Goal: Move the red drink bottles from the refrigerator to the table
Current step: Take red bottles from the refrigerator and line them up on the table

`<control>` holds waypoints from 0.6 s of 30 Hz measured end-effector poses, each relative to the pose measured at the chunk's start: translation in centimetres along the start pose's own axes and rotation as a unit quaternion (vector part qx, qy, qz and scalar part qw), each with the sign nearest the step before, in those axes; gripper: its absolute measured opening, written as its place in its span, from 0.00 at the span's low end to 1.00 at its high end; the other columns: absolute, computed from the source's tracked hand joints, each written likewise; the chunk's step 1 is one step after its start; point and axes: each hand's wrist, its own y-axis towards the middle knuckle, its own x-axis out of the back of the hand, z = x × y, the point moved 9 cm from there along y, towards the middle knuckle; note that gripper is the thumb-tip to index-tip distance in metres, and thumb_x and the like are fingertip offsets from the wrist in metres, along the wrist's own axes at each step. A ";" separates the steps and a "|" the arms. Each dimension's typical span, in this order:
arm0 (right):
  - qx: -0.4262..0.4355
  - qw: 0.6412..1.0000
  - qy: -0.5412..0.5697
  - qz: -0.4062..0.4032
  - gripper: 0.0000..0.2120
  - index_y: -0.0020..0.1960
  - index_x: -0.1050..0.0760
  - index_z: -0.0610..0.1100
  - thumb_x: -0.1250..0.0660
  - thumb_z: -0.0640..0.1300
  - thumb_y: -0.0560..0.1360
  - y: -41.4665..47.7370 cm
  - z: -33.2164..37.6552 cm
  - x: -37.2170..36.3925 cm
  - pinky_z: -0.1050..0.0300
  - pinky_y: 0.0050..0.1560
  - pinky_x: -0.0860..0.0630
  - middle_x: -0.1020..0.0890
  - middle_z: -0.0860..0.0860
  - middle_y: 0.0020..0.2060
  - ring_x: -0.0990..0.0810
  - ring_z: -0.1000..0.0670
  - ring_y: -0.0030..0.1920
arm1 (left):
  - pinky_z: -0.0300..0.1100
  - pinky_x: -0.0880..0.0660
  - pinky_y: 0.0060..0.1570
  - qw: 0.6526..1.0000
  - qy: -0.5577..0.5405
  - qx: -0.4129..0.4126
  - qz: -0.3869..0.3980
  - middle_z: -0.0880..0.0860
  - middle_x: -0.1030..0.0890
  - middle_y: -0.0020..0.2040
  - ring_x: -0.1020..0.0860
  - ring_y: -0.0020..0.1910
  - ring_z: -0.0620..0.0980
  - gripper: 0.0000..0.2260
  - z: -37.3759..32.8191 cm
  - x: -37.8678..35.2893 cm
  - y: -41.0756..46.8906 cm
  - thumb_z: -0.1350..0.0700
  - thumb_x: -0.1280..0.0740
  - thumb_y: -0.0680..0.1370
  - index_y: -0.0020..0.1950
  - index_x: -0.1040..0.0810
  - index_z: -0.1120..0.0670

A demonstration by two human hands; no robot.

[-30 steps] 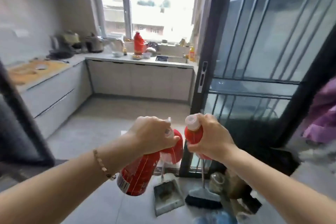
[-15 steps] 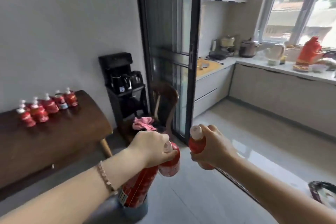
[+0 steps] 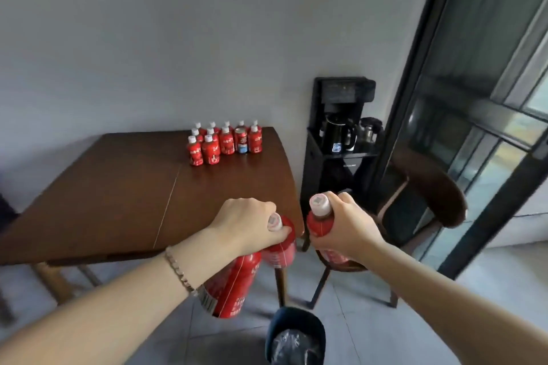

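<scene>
Step in hand: carry leg, both hands loaded, approaching the table.

Left hand (image 3: 246, 225) has its fingers wrapped over the necks of two red bottles at once: a bigger one (image 3: 234, 284) hanging tilted below the wrist, and a smaller one (image 3: 281, 243) with its white cap poking out between the fingers. Right hand (image 3: 347, 231) is clamped around a third red bottle (image 3: 318, 222), upright, white cap on top, lower body mostly hidden by the palm.

All three are in the air, at the near right corner of the dark wooden table (image 3: 118, 201), not over it yet. Refrigerator isn't in view.

Already on the table: a cluster of small red bottles (image 3: 225, 142) at the far right end, near the wall, standing upright in rows, with one can-like item (image 3: 241, 142) with a blue band among them. Big bare area in front of the cluster.

Next move, my read: step in, bring the hands over the top, set the bottles down upright just in front of or beside the cluster. Right hand is simple. Left hand is the awkward one: two bottles in one grip, one tilted, so seat the big one's base first before loosening the fingers, else it tips into the row.

Floor clutter to clear: a wooden chair (image 3: 430, 187) to the right and a dark bin (image 3: 296, 332) near the feet.
</scene>
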 end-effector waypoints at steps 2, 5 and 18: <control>0.024 1.000 0.006 0.018 0.29 0.58 0.31 0.56 0.26 0.58 0.60 4.0 1.6 -0.8 0.55 0.48 0.24 0.28 0.54 0.49 0.23 0.52 0.46 | 0.42 0.35 0.38 0.999 0.005 0.037 0.009 0.46 0.29 0.33 0.29 0.35 0.51 0.20 2.9 -0.2 2.3 0.36 0.42 0.75 0.33 0.37 0.49; 0.058 0.997 0.009 0.043 0.29 0.58 0.32 0.55 0.25 0.57 0.61 10.4 3.5 -2.8 0.56 0.48 0.23 0.28 0.53 0.49 0.22 0.52 0.45 | 0.41 0.35 0.37 0.996 -0.005 0.087 -0.003 0.47 0.30 0.33 0.29 0.34 0.50 0.19 7.2 -0.5 5.7 0.36 0.43 0.75 0.36 0.35 0.50; 0.059 0.995 0.021 0.079 0.33 0.63 0.34 0.55 0.24 0.56 0.62 33.4 9.8 -16.2 0.57 0.50 0.24 0.27 0.54 0.52 0.26 0.53 0.51 | 0.41 0.32 0.37 0.990 0.014 0.125 0.057 0.46 0.27 0.35 0.26 0.35 0.48 0.19 28.0 -7.8 18.9 0.35 0.43 0.75 0.41 0.31 0.51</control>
